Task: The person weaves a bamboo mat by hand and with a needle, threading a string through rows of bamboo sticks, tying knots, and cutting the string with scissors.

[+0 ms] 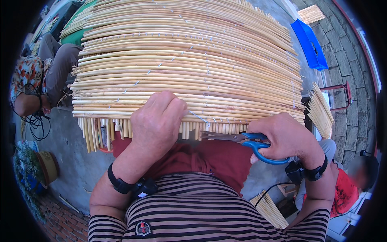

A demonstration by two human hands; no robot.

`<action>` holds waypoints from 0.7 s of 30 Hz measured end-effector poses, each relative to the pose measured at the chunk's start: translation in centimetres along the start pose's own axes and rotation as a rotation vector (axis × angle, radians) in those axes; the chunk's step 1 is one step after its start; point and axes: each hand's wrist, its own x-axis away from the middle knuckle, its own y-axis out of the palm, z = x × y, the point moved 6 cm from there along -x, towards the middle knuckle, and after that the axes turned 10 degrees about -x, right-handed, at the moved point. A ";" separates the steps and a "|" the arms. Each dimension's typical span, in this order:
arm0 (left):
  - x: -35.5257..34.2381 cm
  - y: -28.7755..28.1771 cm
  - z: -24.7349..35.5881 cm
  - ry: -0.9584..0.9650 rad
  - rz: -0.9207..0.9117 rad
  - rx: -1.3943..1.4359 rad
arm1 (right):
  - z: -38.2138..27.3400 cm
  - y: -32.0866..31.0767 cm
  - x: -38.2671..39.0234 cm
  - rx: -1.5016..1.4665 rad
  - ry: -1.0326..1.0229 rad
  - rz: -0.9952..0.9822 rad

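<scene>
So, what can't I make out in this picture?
All in the head view:
Left hand: its fingertips, hidden by its own knuckles.
Stalk mat: its far end, cut off by the top edge; its underside faces away.
Scissors: part of the handles, covered by the right hand.
Blue box: contents too small and dark.

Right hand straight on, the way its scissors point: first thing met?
Probably the stalk ends below the near edge of the mat, just left of the scissors; the left hand looks next. Depth is unclear.
</scene>
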 end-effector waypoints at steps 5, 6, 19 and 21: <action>-0.1 -0.2 0.2 0.003 0.008 0.012 | 1.7 -0.2 -0.1 -0.142 0.162 -0.163; -0.1 -0.1 0.1 0.004 0.007 0.012 | 2.2 0.0 -0.2 -0.215 0.156 -0.197; 0.0 0.0 0.0 0.007 0.006 0.004 | 3.6 0.8 -0.9 -0.601 0.291 -0.356; 0.0 0.0 0.0 0.008 0.004 0.008 | 3.6 0.8 -0.9 -0.602 0.288 -0.341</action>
